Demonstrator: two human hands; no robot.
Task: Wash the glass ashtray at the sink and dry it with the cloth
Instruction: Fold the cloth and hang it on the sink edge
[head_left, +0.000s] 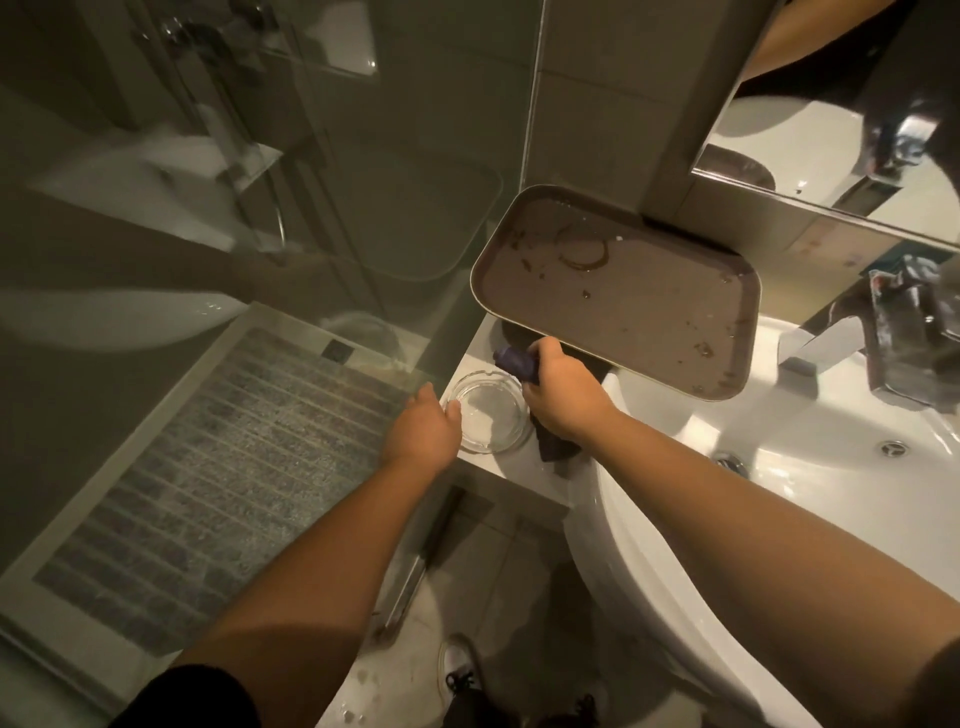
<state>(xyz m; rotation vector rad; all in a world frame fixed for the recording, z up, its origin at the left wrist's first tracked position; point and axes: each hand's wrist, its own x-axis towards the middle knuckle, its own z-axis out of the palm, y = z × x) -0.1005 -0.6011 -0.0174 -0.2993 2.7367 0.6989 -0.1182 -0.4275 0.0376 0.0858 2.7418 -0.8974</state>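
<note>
Both hands work at centre frame: the left hand (425, 423), fingers relaxed and grasping nothing, touches the near rim of the glass ashtray (488, 413), which sits on the corner of the white bench (511, 465) just left of the sink (810, 467). The right hand (563, 397) is clenched around a dark cloth (519, 364), partly tucked under a stained brown tray (623, 296) in the upper middle. Tugging the cloth could tip that tray, and the ashtray, near the bench edge, could slide off onto the floor.
</note>
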